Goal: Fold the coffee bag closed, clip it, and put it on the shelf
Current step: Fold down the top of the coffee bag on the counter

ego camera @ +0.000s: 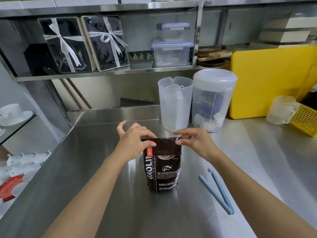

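Fingers of left hand and right hand pinch coffee bag fold's corners; clip lies open nearby.

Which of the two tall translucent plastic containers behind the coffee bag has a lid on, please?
The right-hand translucent plastic container, beside the yellow cutting board, wears a round lid; the left-hand spouted plastic jug stands open-topped.

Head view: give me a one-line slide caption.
Both hands pinch the coffee bag's folded top on a steel counter; the open blue clip lies beside it.
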### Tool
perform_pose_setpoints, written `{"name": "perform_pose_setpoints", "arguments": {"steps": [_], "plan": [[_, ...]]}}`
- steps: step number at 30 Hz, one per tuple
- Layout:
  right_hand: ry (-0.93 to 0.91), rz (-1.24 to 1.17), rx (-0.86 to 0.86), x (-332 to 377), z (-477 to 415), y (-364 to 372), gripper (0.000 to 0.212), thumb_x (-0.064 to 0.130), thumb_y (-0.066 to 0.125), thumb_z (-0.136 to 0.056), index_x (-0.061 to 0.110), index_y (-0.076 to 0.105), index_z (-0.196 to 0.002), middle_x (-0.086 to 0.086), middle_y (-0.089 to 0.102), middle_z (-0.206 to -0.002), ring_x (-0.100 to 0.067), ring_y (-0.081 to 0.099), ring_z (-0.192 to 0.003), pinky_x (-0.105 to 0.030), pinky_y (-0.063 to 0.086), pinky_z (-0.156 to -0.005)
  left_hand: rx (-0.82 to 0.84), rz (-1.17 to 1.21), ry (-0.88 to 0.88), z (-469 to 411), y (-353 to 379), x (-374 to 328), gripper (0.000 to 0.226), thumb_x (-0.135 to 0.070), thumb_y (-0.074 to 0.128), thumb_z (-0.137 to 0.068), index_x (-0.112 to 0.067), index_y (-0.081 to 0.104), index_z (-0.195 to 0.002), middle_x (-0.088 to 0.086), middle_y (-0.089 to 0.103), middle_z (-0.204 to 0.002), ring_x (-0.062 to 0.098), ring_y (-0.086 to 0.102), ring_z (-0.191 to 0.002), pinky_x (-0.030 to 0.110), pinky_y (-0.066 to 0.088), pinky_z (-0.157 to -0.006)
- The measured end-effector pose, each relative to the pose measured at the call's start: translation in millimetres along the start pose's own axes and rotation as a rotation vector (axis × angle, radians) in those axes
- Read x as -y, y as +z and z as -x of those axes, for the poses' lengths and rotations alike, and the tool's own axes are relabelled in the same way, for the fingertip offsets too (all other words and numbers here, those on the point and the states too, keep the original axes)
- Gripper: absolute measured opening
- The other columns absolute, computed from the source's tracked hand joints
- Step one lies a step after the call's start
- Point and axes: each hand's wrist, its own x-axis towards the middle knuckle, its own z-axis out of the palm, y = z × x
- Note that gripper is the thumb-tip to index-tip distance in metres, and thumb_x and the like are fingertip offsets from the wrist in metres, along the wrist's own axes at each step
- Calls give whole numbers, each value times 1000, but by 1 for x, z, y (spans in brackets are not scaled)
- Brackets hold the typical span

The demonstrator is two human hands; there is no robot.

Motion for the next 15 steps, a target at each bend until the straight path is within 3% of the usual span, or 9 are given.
{"name": "perform_pose_setpoints", "arguments": {"steps": [5, 9, 12, 15], "plan": [[0, 123, 3, -4, -8, -3, 10, 16, 75, -68, 20, 75, -78, -12, 68, -84, -7, 53, -75, -18, 41, -76, 16, -124, 62, -1, 3, -3, 8, -26, 68, -77, -31, 62, -76, -16, 61, -76, 3, 48, -94, 41, -10, -108], [-83, 256, -9, -5, -11, 0, 7, 20, 73, -71, 18, 75, -77, 3, 66, -71, -12, 51, -78, -28, 39, -83, 37, -241, 120, -1, 5, -9, 10, -22, 62, -80, -30, 57, -77, -11, 63, -74, 6, 54, -82, 46, -10, -110], [-137, 307, 3, 0, -10, 6, 9, 14, 72, -73, 11, 74, -80, 10, 59, -65, -3, 50, -70, -16, 34, -79, 37, -251, 180, -2, 6, -16, 8, -24, 60, -82, -32, 59, -85, -12, 66, -75, 6, 58, -86, 42, -13, -110], [-130, 288, 40, 4, -10, 3, 9, 10, 73, -71, 8, 74, -80, 14, 54, -60, 4, 51, -65, -7, 37, -64, 16, -212, 216, -3, 5, -22, 10, -25, 62, -83, -30, 68, -89, -9, 73, -77, 7, 59, -92, 20, -24, -102]]}}
